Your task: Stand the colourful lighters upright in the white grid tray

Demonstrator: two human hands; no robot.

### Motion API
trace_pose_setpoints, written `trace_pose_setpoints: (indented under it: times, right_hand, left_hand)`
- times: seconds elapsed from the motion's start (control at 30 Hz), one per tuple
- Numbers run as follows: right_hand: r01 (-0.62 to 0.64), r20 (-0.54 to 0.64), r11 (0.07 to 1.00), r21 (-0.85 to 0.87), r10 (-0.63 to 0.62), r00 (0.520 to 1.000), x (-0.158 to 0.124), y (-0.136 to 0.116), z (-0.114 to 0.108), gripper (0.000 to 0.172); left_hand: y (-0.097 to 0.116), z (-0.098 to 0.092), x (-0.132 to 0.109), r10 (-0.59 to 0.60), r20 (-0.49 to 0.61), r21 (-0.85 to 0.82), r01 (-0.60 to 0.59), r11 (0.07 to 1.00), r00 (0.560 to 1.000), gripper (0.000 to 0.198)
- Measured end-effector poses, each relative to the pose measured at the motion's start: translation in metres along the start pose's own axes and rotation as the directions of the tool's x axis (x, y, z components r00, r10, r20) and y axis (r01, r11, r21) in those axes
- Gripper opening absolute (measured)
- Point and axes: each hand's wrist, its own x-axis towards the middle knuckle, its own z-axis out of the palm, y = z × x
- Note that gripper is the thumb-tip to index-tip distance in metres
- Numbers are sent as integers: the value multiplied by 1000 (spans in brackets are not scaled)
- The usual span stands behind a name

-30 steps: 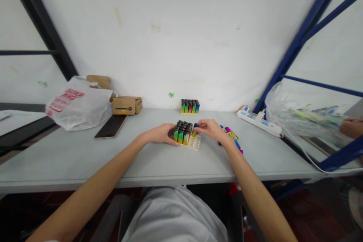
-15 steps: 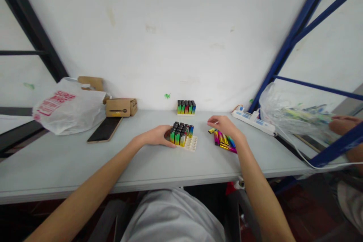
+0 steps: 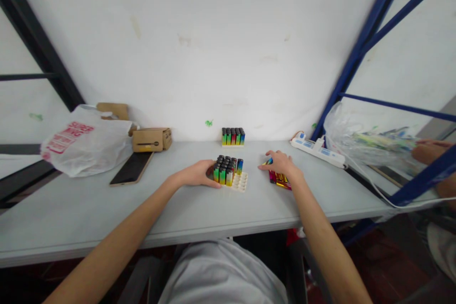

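Several upright lighters (image 3: 225,170) with black tops fill the left part of a white holed tray (image 3: 240,183); its right part shows bare holes. My left hand (image 3: 201,173) grips the left side of this group, thumb at the front. On the right, my right hand (image 3: 280,162) is over a pile of shiny lighters (image 3: 280,180) lying flat, its fingers curved and apart around a blue and yellow one. Whether it grips that lighter cannot be made out. A second full block of lighters (image 3: 233,137) stands by the wall.
At the left are a white plastic bag (image 3: 89,142), a cardboard box (image 3: 151,139) and a phone (image 3: 130,168). A power strip (image 3: 318,150) lies right, beside a blue frame (image 3: 347,76). Beyond it, another person's hand (image 3: 432,152) is near clear plastic bags.
My right hand has moved over the pile and lowered toward the lighters, its fingers spreading. My left hand stays at the tray. The camera view has shifted slightly.
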Motion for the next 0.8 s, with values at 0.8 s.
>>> trace_pose_setpoints:
  times: [0.8]
  right_hand:
    - [263, -216, 351, 899, -167, 962, 4, -23, -7, 57]
  left_hand:
    - [1, -1, 0, 30, 8, -27, -30, 999, 1000, 70]
